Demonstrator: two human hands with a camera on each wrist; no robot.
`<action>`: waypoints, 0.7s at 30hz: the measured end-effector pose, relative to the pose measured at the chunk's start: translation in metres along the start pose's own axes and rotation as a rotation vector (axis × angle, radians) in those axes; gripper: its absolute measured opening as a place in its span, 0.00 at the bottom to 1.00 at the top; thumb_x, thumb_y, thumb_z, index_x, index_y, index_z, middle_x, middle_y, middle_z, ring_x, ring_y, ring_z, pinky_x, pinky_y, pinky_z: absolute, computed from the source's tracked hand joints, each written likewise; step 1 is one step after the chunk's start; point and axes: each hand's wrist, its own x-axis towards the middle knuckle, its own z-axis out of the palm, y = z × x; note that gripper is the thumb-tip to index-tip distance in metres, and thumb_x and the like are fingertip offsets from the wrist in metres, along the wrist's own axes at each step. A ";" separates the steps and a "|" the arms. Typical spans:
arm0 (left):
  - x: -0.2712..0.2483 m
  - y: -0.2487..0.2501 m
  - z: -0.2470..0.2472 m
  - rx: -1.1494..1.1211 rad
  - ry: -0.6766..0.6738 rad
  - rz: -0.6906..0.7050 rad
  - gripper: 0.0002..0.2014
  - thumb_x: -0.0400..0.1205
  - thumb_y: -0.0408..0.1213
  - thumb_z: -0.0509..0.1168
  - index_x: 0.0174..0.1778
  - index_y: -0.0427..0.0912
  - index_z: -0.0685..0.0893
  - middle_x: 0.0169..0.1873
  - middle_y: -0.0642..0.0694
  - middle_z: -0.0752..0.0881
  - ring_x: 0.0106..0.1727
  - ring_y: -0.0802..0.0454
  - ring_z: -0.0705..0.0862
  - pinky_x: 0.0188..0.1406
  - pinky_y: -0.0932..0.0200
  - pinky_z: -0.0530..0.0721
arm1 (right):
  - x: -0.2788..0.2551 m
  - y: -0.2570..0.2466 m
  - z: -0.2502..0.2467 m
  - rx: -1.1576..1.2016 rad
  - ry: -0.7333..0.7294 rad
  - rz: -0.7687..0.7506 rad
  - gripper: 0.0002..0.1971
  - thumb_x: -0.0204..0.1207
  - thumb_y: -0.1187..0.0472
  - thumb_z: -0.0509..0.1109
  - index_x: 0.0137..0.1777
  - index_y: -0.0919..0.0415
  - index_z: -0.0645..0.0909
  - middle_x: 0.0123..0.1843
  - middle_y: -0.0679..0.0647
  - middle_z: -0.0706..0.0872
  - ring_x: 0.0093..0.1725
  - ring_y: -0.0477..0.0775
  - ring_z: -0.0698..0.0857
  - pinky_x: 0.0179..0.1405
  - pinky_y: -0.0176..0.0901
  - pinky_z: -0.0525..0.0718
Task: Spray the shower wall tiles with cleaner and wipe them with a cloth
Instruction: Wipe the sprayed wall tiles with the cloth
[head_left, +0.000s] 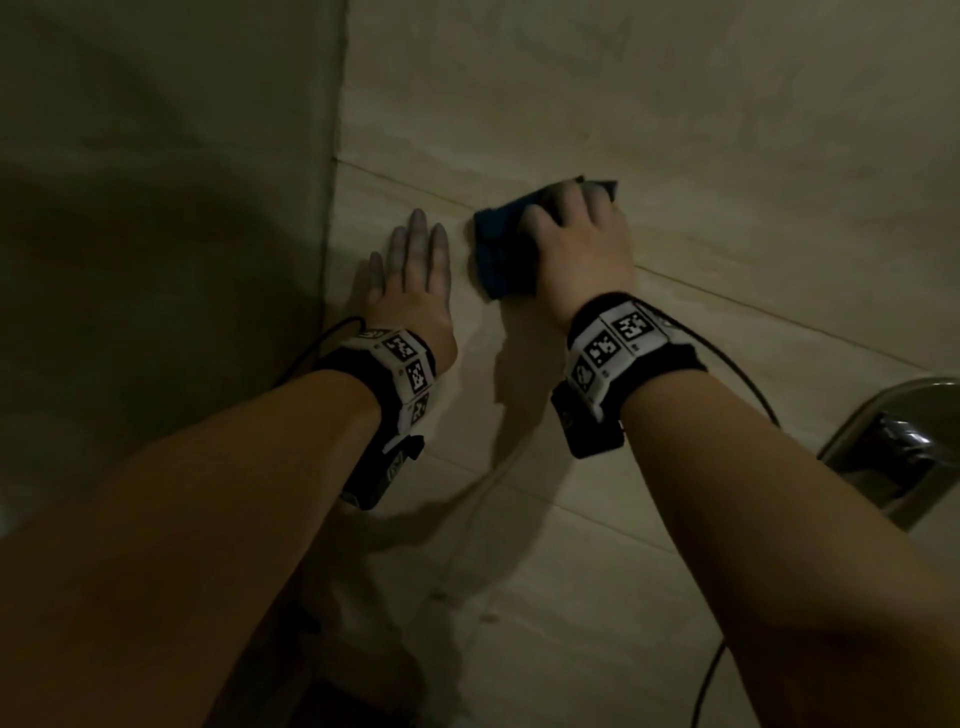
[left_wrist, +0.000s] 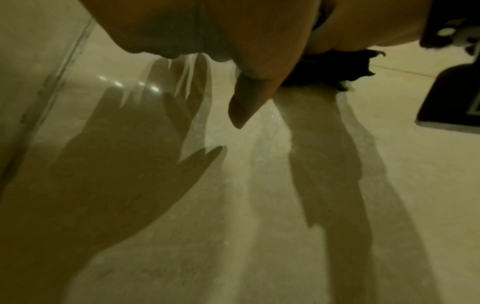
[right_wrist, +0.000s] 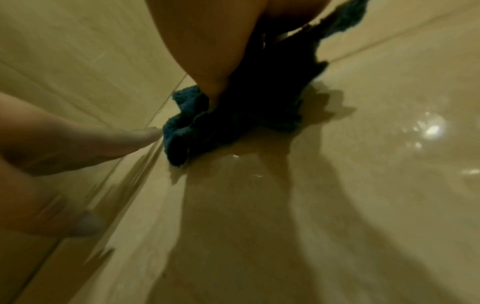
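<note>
Glossy beige tiles (head_left: 727, 156), wet; corner (head_left: 332, 156) left.

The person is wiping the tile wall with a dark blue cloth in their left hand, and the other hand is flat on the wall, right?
Not quite: the dark blue cloth is under the right hand, not the left. The head view shows the right hand pressing it against the beige tile wall, while the left hand lies flat on the wall beside it with straight fingers.

The right hand (right_wrist: 207, 45) presses a dark blue cloth (right_wrist: 233, 115) against the glossy beige wall tiles (right_wrist: 363, 185); left-hand fingers (right_wrist: 103, 139) lie flat just beside it.
</note>
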 end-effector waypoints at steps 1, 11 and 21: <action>0.000 0.001 -0.003 0.000 -0.004 0.000 0.49 0.81 0.36 0.63 0.80 0.40 0.28 0.80 0.41 0.26 0.83 0.42 0.31 0.82 0.44 0.37 | 0.004 0.000 -0.002 0.012 0.023 0.008 0.20 0.81 0.59 0.58 0.72 0.58 0.69 0.77 0.62 0.64 0.77 0.64 0.60 0.73 0.54 0.61; 0.003 0.005 -0.024 -0.013 -0.064 0.046 0.49 0.80 0.40 0.63 0.80 0.38 0.29 0.80 0.38 0.26 0.83 0.40 0.31 0.83 0.42 0.38 | -0.059 -0.003 0.050 0.087 -0.175 -0.077 0.21 0.81 0.61 0.60 0.75 0.58 0.68 0.81 0.62 0.60 0.81 0.66 0.55 0.79 0.56 0.54; -0.009 0.047 -0.002 0.020 0.030 0.105 0.48 0.80 0.36 0.62 0.80 0.40 0.28 0.80 0.40 0.26 0.83 0.41 0.32 0.83 0.44 0.39 | -0.073 0.053 0.021 0.070 -0.030 0.151 0.19 0.81 0.63 0.60 0.71 0.62 0.72 0.78 0.64 0.67 0.78 0.66 0.62 0.75 0.56 0.61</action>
